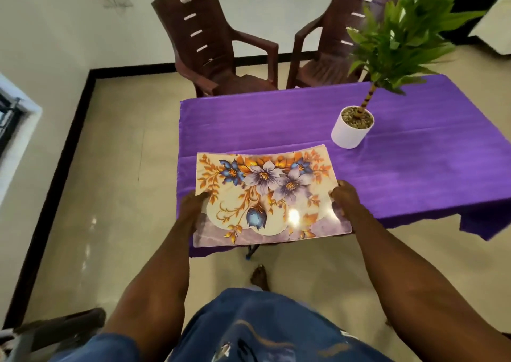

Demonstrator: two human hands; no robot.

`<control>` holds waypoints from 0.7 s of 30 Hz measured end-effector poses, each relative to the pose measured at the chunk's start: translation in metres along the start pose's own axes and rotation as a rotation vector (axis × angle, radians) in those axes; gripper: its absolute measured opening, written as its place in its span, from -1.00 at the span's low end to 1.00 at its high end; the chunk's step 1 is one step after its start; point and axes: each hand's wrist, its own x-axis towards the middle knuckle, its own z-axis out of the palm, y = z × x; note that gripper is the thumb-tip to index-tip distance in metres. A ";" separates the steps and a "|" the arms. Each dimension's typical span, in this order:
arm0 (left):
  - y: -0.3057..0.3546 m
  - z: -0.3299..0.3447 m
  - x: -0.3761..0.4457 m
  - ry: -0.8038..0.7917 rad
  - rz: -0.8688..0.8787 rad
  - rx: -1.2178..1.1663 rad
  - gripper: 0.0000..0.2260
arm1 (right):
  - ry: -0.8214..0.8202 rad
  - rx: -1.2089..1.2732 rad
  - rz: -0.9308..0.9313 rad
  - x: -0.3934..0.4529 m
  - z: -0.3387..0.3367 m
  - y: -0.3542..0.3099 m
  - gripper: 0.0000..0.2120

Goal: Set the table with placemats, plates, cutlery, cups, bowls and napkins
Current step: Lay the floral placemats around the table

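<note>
Your blue shorts [262, 331] fill the bottom of the view, with one bare foot [259, 277] on the tiled floor [110, 195] just ahead of them. Both forearms reach forward to a floral placemat [268, 195], which you hold by its two short edges over the near left corner of the table [414, 173].

Your left hand [193, 209] grips the left edge, thumb on top near the orange leaves and fingers curled under it. Your right hand [344, 199] grips the right edge the same way, its fingers hidden beneath the mat. The placemat is glossy, printed with purple and blue flowers and orange foliage, and a spot of light glares off its near half. Its far edge bows upward a little, and its near edge overhangs the table's front. I cannot tell whether any part of it touches the cloth. No brand, label or writing can be read on it.

A purple cloth covers the table. A white pot [349, 130] with pebbles and a leafy green plant [398, 35] stands on the far right part, well apart from the mat. Two dark brown plastic chairs [215, 46] stand beyond the table's far side, near the white wall.
</note>
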 end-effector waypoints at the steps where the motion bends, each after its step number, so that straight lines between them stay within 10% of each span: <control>1: 0.001 0.003 0.000 0.027 -0.004 0.011 -0.71 | -0.022 -0.011 -0.001 0.012 0.001 -0.003 -0.68; 21: 0.002 0.039 0.019 0.379 0.002 0.212 -0.78 | -0.009 -0.131 -0.003 0.071 0.011 -0.001 -0.75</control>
